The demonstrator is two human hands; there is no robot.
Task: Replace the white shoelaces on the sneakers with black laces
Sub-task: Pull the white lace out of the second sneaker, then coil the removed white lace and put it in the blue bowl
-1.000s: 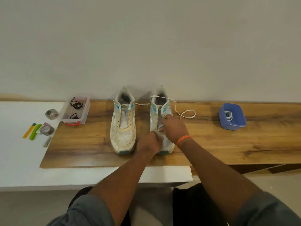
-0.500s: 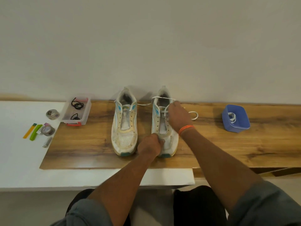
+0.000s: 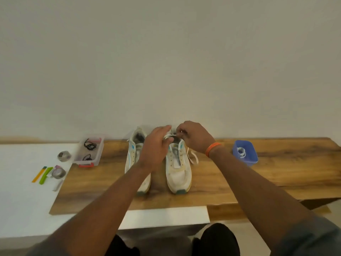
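My right hand (image 3: 193,138) pinches the white lace (image 3: 192,157) above the right sneaker (image 3: 178,170); left hand (image 3: 156,146) hovers beside it, fingers loose. Yank hard and the shoe (unbraced) could skid across the surface (image 3: 276,172).

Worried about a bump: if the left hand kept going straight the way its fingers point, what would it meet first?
Probably the right hand, just beyond the left hand fingertips over the right sneaker collar; their relative depth is unclear.
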